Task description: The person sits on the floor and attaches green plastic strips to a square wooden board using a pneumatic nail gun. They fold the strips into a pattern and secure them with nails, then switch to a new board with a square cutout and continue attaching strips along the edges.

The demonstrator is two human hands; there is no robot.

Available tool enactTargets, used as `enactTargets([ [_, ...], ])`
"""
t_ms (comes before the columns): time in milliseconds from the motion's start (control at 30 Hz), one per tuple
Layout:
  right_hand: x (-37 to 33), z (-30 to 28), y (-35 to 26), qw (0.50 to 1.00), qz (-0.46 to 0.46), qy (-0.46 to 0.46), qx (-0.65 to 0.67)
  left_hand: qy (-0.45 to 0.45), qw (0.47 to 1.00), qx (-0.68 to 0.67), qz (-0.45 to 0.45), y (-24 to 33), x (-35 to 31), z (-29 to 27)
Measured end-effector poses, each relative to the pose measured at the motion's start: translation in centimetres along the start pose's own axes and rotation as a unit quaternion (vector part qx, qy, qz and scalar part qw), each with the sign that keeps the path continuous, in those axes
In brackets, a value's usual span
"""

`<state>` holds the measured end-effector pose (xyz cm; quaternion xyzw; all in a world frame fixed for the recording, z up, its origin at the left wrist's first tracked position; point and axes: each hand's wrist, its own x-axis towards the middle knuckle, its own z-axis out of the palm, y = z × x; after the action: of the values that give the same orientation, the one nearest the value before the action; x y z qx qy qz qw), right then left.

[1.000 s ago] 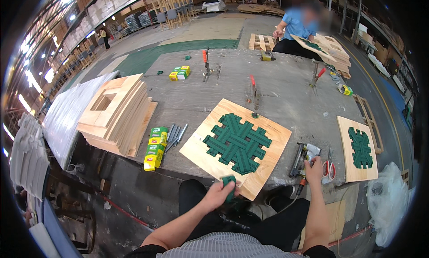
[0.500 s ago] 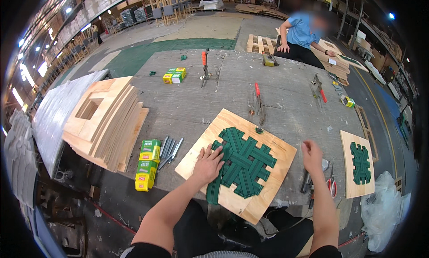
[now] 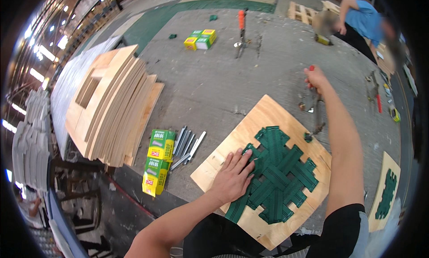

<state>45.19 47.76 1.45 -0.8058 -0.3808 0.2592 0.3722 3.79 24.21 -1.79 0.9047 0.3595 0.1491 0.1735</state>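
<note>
The left hand (image 3: 232, 180) lies flat, fingers spread, on the woven green strap lattice (image 3: 277, 175) atop the square plywood board (image 3: 268, 119). The right hand (image 3: 316, 78) stretches far forward, its grip curled around a red-handled tool (image 3: 311, 68) above the grey counter (image 3: 210, 88).

Left hand (image 3: 232, 180) flat — right hand (image 3: 316, 77) outstretched, fisted.

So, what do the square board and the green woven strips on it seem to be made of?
The square board looks like plywood: pale bare wood with faint grain and no paint or gloss. The green woven strips under the left hand look like elastic or fabric webbing, matte with fine lengthwise ribs; rubber is also possible.
</note>
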Motion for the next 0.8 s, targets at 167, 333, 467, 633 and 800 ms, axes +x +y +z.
enactTargets([
  [167,1.4,-0.8,0.3,0.997,-0.039,0.017,0.063,-0.005,1.000,-0.005,0.001,-0.1,-0.3,0.1],
  [333,-1.0,-6.2,-4.8,0.958,-0.149,0.060,0.239,0.026,1.000,0.004,0.015,-0.2,-0.3,0.5],
  [467,-8.0,-10.2,-7.0,0.954,-0.193,0.003,0.229,0.061,0.998,0.013,0.029,-0.4,-0.6,0.6],
  [633,-22.6,-14.7,-1.0,0.970,-0.235,0.012,0.059,0.060,0.997,0.029,0.035,0.2,-0.8,1.2],
  [800,-43.8,-11.1,9.0,0.966,-0.114,-0.005,0.233,0.106,0.992,0.061,0.027,0.0,-1.6,0.8],
])
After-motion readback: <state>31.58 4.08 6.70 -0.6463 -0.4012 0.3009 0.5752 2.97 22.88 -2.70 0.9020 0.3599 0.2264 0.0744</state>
